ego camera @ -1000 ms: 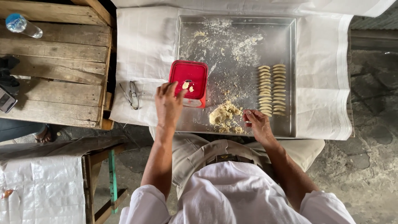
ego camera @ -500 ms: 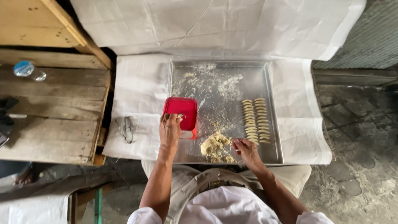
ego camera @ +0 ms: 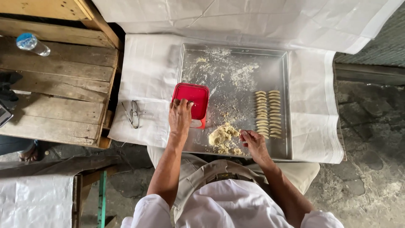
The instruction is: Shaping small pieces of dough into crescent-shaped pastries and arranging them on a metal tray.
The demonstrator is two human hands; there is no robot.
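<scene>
Your left hand [ego camera: 180, 117] lies flat on the red container [ego camera: 192, 101], fingers spread, gripping nothing. Just right of them sits the crumbly dough [ego camera: 223, 137]. Your right hand [ego camera: 253, 142] seems to pinch a bit beside 2 rows of shaped pieces [ego camera: 268, 113].

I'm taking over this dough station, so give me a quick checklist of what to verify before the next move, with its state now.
1. Left hand on the red container: ok.
2. Right hand at the dough pile: ok.
3. Shaped pieces in two neat rows on the tray: ok.
4. Container sits inside the tray: ok.
5. Container contents: cannot tell.
6. Glasses lie off the tray, on the white cloth: ok.
</scene>
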